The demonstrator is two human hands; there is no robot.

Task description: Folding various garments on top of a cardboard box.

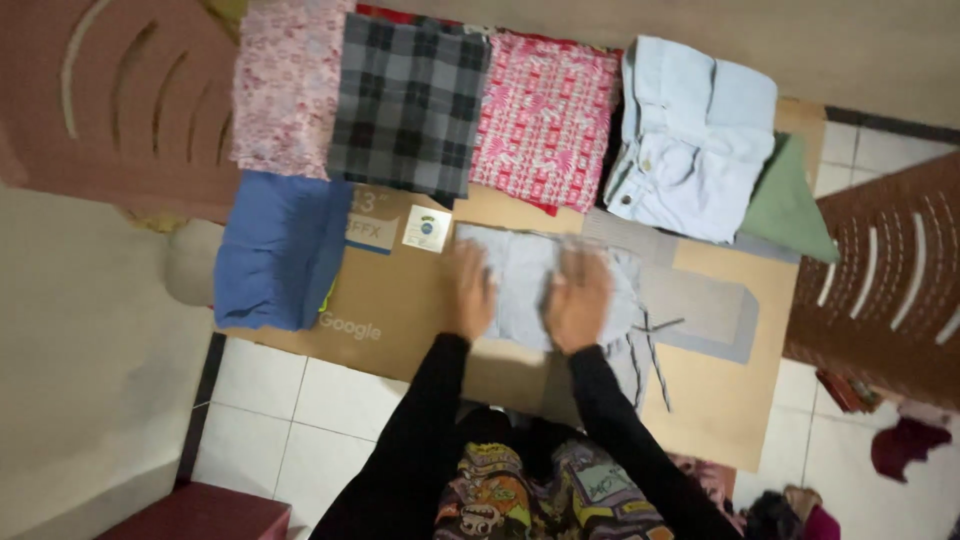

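Grey garment [525, 285] lies flat on the cardboard sheet [400, 310] spread over the floor, before a row of folded clothes [545, 115]. Left hand [470, 290] and right hand [577, 300] rest palms down on it, fingers spread, gripping nothing. Judged soft, light and limp; best taken at edges or corners. Drawstrings [650, 345] trail just right of the right hand.

Home floor: folded clothes [545, 115], tiles [290, 400]

One head-worn camera looks steeply down, fairly near, at a cardboard sheet [400, 310].
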